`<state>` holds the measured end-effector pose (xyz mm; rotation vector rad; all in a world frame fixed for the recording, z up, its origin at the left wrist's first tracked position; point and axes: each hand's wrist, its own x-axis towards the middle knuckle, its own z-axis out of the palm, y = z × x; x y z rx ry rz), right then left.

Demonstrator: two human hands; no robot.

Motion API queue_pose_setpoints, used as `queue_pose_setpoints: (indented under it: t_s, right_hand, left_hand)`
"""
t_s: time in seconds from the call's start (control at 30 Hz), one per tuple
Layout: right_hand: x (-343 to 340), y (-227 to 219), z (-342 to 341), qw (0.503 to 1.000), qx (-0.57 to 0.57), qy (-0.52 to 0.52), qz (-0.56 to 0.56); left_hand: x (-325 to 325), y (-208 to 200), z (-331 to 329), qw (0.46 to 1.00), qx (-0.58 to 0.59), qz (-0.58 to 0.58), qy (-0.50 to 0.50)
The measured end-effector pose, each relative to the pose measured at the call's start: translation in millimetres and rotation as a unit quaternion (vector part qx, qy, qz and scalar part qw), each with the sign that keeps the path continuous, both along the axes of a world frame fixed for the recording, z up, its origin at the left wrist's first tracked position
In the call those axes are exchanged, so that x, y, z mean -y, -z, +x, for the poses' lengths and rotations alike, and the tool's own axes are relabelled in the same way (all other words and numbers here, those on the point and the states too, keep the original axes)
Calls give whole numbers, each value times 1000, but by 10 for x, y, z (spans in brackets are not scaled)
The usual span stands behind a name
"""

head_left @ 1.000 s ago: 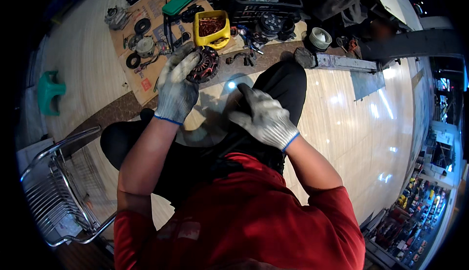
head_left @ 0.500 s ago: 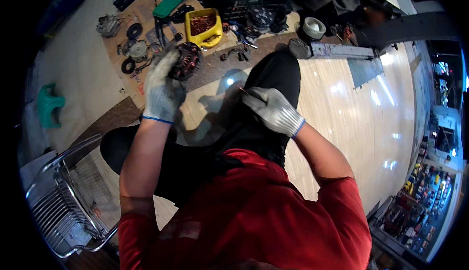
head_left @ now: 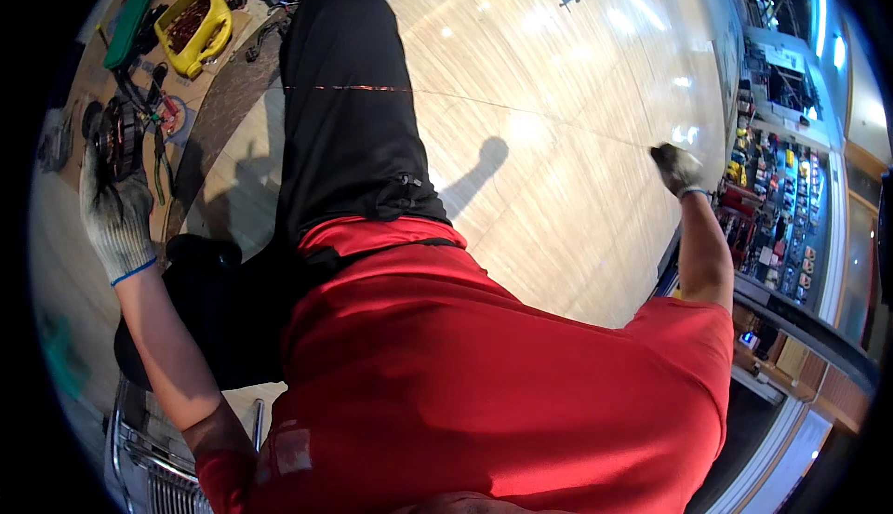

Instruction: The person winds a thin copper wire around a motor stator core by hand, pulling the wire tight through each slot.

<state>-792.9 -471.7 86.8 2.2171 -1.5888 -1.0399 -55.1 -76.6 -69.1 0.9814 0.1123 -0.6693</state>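
Observation:
My left hand (head_left: 113,202), in a pale knitted glove with a blue cuff, is closed around a dark, round, ribbed stator (head_left: 121,137) with reddish copper windings. My right hand (head_left: 681,170), gloved too, is stretched far out to the right, its fingers pinched together. A thin copper wire (head_left: 363,88) runs nearly taut from the stator's side, across above my black-trousered knee, to the right hand. Its stretch nearest the stator is too faint to follow.
A cut yellow plastic jug (head_left: 191,35) holding copper scraps stands at the far left on cardboard. Pliers (head_left: 163,165), a green long-shaped thing (head_left: 133,16) and dark parts lie around it. A metal chair (head_left: 167,467) is at lower left; stocked shelves (head_left: 777,207) line the right.
My right hand has swung from beside my knee far out to the right, drawing the wire out long. My left hand with the stator appears farther left as the view has turned right.

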Motion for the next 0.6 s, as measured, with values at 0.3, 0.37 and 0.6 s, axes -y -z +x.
queue_pose_setpoints:
  t_s: [0.3,0.37,0.6]
  right_hand:
    - [-989,-870,-1560,956,-155,234,-88]
    - [-1324,-788,-1507,943,-154,273,-111]
    - [-2017,-436,-1520,879,-189,432,-71]
  left_hand:
    - [34,24,-107,994,-17,-79,70]
    - [-30,36,-124,992,-19,-86,93]
    - [27,16,-201,991,24,-68,110]
